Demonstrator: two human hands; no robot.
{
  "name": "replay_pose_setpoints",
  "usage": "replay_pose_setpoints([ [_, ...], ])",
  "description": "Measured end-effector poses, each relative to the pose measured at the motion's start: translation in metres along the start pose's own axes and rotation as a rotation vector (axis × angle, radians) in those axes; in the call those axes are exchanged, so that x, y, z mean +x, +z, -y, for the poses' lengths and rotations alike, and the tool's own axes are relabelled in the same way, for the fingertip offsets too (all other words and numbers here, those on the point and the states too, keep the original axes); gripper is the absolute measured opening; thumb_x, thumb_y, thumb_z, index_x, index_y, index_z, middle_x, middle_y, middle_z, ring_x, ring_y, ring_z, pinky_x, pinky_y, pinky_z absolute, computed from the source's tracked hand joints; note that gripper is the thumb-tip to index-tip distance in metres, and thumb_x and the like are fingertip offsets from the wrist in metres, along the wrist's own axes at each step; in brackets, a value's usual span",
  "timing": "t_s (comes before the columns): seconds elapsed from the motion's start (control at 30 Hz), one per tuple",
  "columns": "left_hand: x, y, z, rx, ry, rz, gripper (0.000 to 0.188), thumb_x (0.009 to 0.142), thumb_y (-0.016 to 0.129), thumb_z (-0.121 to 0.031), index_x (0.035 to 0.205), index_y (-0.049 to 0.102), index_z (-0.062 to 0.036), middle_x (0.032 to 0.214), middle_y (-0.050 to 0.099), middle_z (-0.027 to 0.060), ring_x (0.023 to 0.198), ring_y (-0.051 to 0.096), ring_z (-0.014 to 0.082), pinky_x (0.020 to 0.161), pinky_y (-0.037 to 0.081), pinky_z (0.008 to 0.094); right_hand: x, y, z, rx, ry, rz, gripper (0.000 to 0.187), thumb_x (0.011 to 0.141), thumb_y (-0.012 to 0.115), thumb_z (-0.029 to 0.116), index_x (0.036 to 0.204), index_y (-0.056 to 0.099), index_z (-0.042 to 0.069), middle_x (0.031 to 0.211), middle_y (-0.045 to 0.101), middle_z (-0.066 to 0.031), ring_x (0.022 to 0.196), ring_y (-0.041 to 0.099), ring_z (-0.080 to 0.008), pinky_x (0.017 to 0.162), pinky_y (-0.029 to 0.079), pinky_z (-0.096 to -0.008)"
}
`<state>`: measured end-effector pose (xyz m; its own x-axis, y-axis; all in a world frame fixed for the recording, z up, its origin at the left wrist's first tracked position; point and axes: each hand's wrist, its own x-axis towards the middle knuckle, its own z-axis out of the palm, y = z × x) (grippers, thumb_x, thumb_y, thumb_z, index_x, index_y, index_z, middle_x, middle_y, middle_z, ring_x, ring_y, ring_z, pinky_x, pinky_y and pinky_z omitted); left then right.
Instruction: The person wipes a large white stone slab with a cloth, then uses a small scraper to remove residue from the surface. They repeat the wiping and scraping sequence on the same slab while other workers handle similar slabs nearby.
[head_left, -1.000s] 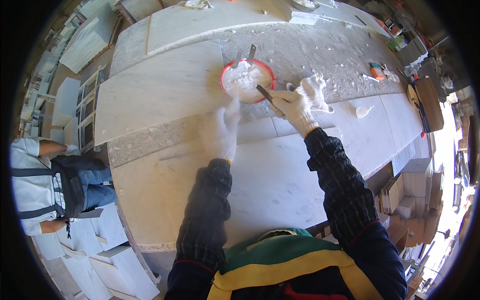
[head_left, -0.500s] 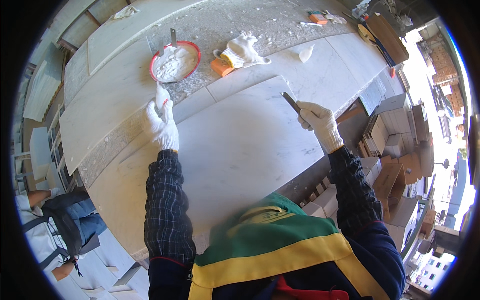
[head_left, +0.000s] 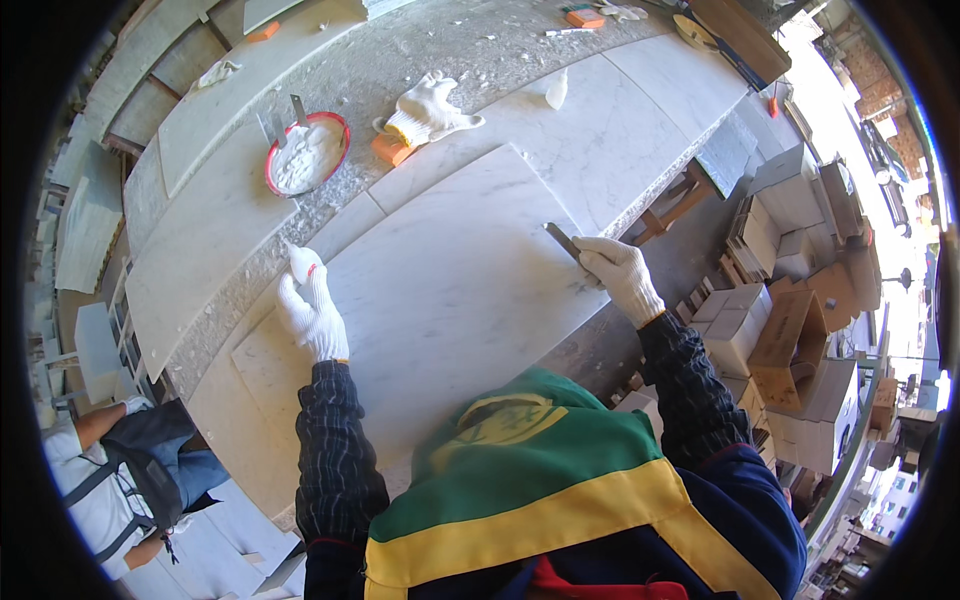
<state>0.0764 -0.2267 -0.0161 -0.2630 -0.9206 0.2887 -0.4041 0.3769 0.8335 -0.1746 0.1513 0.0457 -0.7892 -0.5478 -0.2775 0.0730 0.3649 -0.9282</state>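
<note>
Worker at the bench in front of me, gloves on both hands. Left hand point(head_left: 316, 318): fingers closed round a small white pointed thing point(head_left: 298, 258), above the marble slab's point(head_left: 450, 275) left edge. Right hand point(head_left: 622, 276): gripping a dark flat blade point(head_left: 562, 240), tip out to the left, by the slab's right edge; contact unclear. Far left, red-rimmed bowl point(head_left: 347, 147), white paste inside. Right of it, spare glove point(head_left: 430, 106) on an orange block point(head_left: 391, 149).
</note>
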Motion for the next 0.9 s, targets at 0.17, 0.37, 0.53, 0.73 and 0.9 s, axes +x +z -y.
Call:
replay_pose_setpoints([
  [0.17, -0.011, -0.002, 0.004, 0.032, 0.030, -0.048, 0.046, 0.095, 0.081, -0.029, 0.123, 0.063, 0.0025, 0.115, 0.068, 0.0157, 0.108, 0.064, 0.0281, 0.097, 0.050, 0.0413, 0.020, 0.007, 0.006, -0.150, 0.011, 0.056, 0.031, 0.099, 0.067, 0.016, 0.124, 0.075, 0.000, 0.091, 0.074, -0.0014, 0.078, 0.063, -0.0078, 0.073, 0.053, -0.0262],
  [0.37, -0.013, -0.003, -0.004, 0.020, 0.039, -0.051, 0.046, 0.095, 0.081, -0.028, 0.124, 0.064, 0.0024, 0.117, 0.068, 0.0162, 0.109, 0.064, 0.0281, 0.096, 0.050, 0.0409, 0.040, 0.011, 0.019, -0.204, -0.010, 0.102, 0.036, 0.101, 0.063, 0.014, 0.132, 0.073, 0.000, 0.083, 0.068, -0.0037, 0.069, 0.059, -0.0077, 0.064, 0.052, -0.0241],
  [0.53, -0.015, -0.007, -0.014, 0.031, -0.019, 0.007, 0.046, 0.098, 0.078, -0.029, 0.128, 0.064, 0.0022, 0.121, 0.069, 0.0144, 0.112, 0.064, 0.0256, 0.100, 0.049, 0.0392, 0.034, 0.007, 0.029, -0.575, -0.124, 0.131, 0.035, 0.099, 0.064, 0.026, 0.129, 0.075, 0.013, 0.100, 0.077, -0.0126, 0.084, 0.072, -0.0253, 0.079, 0.058, -0.0360],
  [0.73, -0.017, -0.010, -0.018, 0.061, -0.027, 0.032, 0.051, 0.099, 0.077, -0.032, 0.132, 0.062, 0.0035, 0.124, 0.069, 0.0160, 0.115, 0.064, 0.0262, 0.103, 0.049, 0.0396, 0.033, 0.014, 0.040, -0.796, -0.217, 0.052, 0.035, 0.097, 0.067, 0.031, 0.126, 0.076, 0.014, 0.108, 0.078, -0.0167, 0.095, 0.075, -0.0332, 0.086, 0.059, -0.0395],
  [0.9, -0.020, -0.008, -0.010, 0.103, 0.005, -0.008, 0.051, 0.098, 0.077, -0.033, 0.131, 0.062, 0.0035, 0.124, 0.069, 0.0164, 0.115, 0.064, 0.0264, 0.102, 0.049, 0.0402, 0.032, 0.010, 0.040, -0.825, -0.268, 0.075, 0.035, 0.095, 0.069, 0.030, 0.125, 0.077, 0.012, 0.109, 0.078, -0.0175, 0.094, 0.075, -0.0334, 0.086, 0.059, -0.0392],
])
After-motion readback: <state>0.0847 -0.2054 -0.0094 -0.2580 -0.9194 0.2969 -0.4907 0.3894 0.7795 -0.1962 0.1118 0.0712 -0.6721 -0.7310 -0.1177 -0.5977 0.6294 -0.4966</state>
